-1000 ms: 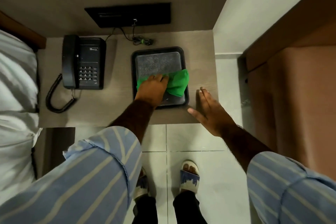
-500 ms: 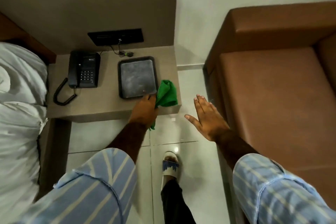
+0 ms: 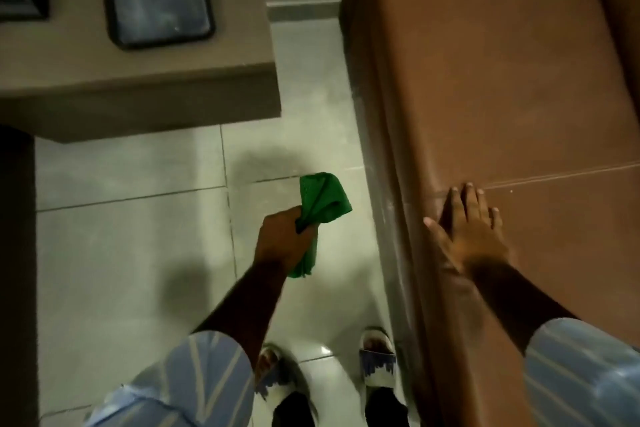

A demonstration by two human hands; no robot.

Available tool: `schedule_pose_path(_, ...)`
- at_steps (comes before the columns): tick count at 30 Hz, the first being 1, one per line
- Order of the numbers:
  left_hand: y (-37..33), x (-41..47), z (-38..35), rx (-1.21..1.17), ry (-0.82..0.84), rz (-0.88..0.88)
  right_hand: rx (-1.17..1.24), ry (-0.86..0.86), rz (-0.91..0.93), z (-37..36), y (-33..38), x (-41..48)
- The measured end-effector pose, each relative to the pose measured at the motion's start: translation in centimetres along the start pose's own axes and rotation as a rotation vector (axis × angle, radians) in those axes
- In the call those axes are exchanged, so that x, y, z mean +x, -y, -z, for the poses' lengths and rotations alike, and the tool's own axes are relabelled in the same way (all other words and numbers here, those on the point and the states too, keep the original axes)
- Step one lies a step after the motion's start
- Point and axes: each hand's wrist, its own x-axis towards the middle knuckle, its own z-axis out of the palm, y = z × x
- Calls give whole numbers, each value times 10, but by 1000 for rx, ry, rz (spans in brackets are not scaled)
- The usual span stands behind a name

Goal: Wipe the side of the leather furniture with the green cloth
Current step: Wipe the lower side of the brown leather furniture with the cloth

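Our left hand [image 3: 285, 241] is fisted around the green cloth [image 3: 320, 204], which bunches out above the knuckles and trails below the palm, held over the floor tiles [image 3: 138, 253] and not touching anything else. Just to its right rises the side of the brown leather furniture [image 3: 388, 184]. Our right hand [image 3: 467, 229] lies flat on that furniture's top edge, fingers spread, holding nothing. Up and to the left of the cloth hand sits a bedside table [image 3: 173, 87] bearing a dark tray [image 3: 114, 10].
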Motion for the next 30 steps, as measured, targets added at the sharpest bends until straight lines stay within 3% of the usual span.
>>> schedule_pose_path(6,28,40,-156,-220,-43,158,-64,-322,125,-67,-33,14)
schedule_pose_path(10,19,79,-235,-325,8,276,-53,-403,171,-84,-44,21)
schedule_pose_path(12,3,106,-258,-398,-44,309,-44,-443,182,-89,-46,24)
schedule_pose_path(17,-15,160,-288,-555,-126,432,-45,-517,196,-97,-48,27)
schedule_pose_path(20,-1,133,-297,-726,-182,313,-40,-510,200,-96,-46,27)
schedule_pose_path(22,8,89,-306,-765,-130,284,-43,-507,197,-96,-45,26)
schedule_pose_path(26,35,43,-321,-584,-27,327,-49,-520,196,-98,-46,27)
schedule_pose_path(30,19,109,-316,-502,-72,394,-54,-544,208,-102,-47,29)
